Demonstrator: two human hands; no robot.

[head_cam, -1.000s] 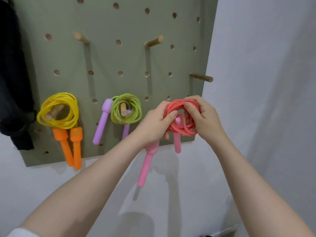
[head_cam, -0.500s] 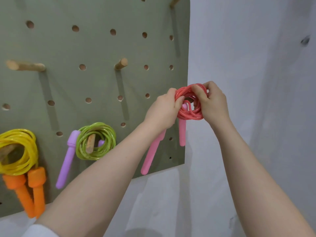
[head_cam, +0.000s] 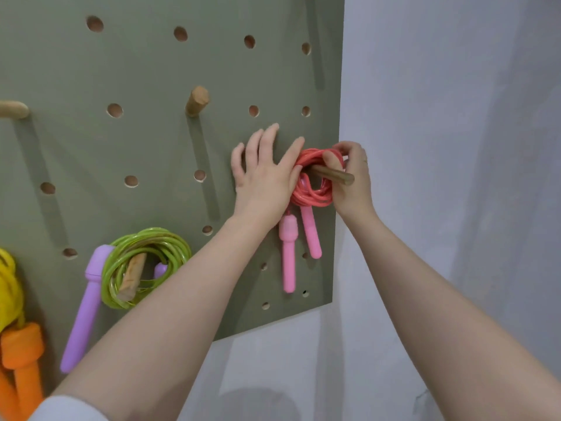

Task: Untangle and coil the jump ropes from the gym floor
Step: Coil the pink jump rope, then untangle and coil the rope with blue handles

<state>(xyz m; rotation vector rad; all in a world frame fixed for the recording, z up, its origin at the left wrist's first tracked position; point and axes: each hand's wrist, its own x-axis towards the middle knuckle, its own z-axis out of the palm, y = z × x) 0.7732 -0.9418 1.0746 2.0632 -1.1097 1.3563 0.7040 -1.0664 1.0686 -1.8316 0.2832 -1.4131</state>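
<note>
A coiled red jump rope [head_cam: 314, 194] with two pink handles [head_cam: 288, 256] hangs on a wooden peg [head_cam: 332, 174] near the right edge of the green pegboard [head_cam: 145, 141]. My left hand [head_cam: 264, 174] lies flat on the board with fingers spread, its thumb side touching the coil's left side. My right hand [head_cam: 352, 177] pinches the coil's upper right part, fingers curled round the strands beside the peg.
A green coiled rope [head_cam: 145, 265] with purple handles hangs on a lower peg. At the left edge hangs a yellow rope [head_cam: 9, 293] with orange handles. Two bare pegs [head_cam: 197, 100] stick out above. A white wall [head_cam: 455, 147] lies to the right.
The red coil has gone onto the peg. My left hand let go of the rope and now lies flat on the board. The view moved closer and to the right.
</note>
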